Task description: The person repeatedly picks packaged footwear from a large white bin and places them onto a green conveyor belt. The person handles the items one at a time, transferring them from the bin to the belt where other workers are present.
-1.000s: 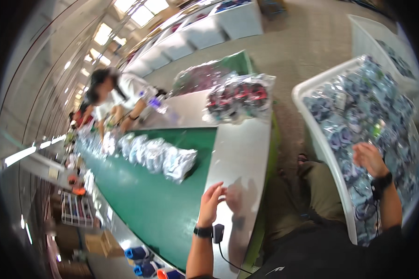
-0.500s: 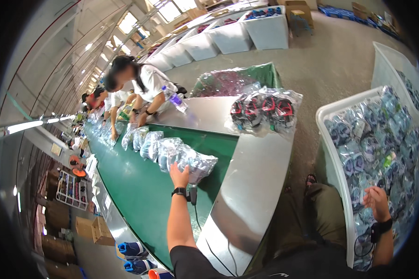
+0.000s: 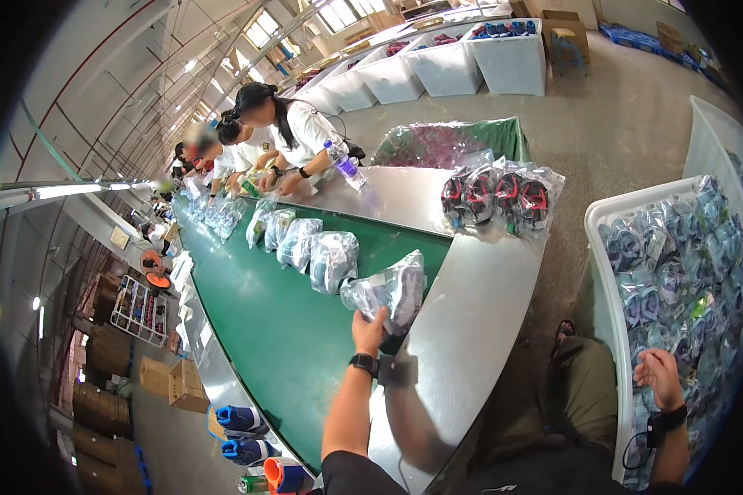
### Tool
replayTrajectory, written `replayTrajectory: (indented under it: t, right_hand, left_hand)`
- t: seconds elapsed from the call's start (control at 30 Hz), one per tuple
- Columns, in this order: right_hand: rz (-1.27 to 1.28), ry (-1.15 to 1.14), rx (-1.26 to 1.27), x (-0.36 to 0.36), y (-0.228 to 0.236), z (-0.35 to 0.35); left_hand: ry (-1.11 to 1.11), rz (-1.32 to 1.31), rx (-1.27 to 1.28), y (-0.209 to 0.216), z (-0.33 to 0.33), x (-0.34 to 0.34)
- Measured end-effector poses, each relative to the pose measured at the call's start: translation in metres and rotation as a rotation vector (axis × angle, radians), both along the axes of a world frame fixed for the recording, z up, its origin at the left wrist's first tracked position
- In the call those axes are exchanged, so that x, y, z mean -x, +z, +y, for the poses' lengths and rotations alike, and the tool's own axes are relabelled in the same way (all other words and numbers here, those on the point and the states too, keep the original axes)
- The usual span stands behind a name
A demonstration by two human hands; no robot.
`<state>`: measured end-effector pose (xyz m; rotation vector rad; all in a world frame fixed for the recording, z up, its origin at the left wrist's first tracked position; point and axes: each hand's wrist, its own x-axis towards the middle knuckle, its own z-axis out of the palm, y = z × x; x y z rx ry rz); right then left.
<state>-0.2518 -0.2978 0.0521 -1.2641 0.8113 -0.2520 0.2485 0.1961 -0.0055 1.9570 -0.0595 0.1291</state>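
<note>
My left hand [image 3: 370, 330] grips the near edge of a clear plastic bag of light blue-grey shoes [image 3: 400, 289], at the belt's right end by the metal edge. Behind it on the green conveyor belt [image 3: 281, 355], more bagged shoes [image 3: 333, 261] stand in a slanting row. My right hand [image 3: 659, 378] is beside the inner rim of a white bin [image 3: 604, 272], its fingers loosely curled with nothing seen in them. Many bagged blue-grey shoes [image 3: 664, 272] fill that bin.
Bagged black-and-red shoes [image 3: 497, 198] rest on the metal table's corner. A water bottle [image 3: 345, 165] stands near a co-worker [image 3: 305, 136] across the belt. Blue shoes [image 3: 243, 436] and an orange container [image 3: 284, 475] sit at the lower left. White bins [image 3: 508, 62] line the back.
My left hand has drawn the nearest bagged shoes rightward, apart from the row. My right hand stays by the bin, slightly lower. The view has shifted, and co-workers' arms have moved.
</note>
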Motion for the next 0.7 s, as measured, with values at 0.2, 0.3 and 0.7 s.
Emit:
replayTrajectory:
  t: [0.2,0.3,0.7]
  right_hand:
    - [-0.028,0.066,0.030,-0.012,0.012,0.010]
    - [-0.024,0.081,0.010,-0.017,0.015,0.016]
    - [-0.089,0.242,0.094,-0.026,0.035,0.032]
  left_hand:
    - [-0.219,-0.050,0.111,0.009,0.015,0.078]
    - [-0.248,0.106,0.333,0.021,0.024,0.106]
    - [-0.062,0.326,0.374,0.049,-0.033,0.104]
